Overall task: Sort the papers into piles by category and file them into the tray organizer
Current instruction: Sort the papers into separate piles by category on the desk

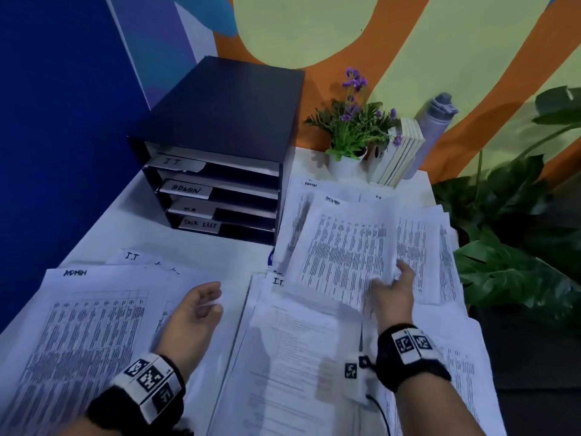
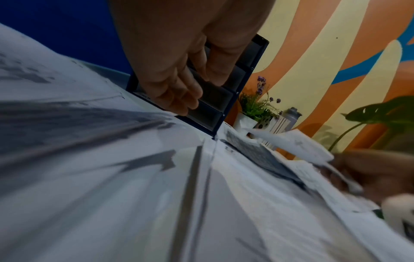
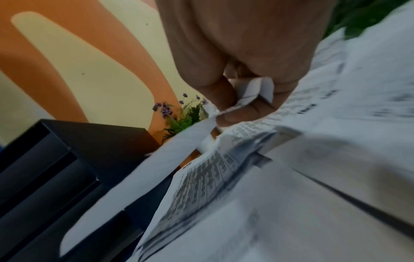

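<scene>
A dark tray organizer point(image 1: 220, 127) with shelves labelled I.T., ADMIN, H.R and TASK LIST stands at the back of the white desk. Printed sheets cover the desk: an ADMIN pile point(image 1: 85, 322) at the left, an I.T pile point(image 1: 292, 341) in the middle, a loose heap point(image 1: 421, 234) at the right. My right hand point(image 1: 393, 287) pinches the near edge of an ADMIN sheet point(image 1: 342, 250) and lifts it off the heap; the pinched sheet point(image 3: 251, 92) shows in the right wrist view. My left hand point(image 1: 201, 306) hovers over the ADMIN pile, fingers loosely curled and holding nothing, as the left hand point(image 2: 177, 92) also shows in its wrist view.
A white pot of purple flowers point(image 1: 349, 136), a row of books point(image 1: 396, 152) and a grey bottle point(image 1: 434, 127) stand at the back right by the painted wall. Large green leaves point(image 1: 515, 240) crowd the desk's right edge. A cable point(image 1: 380, 413) runs from my right wristband.
</scene>
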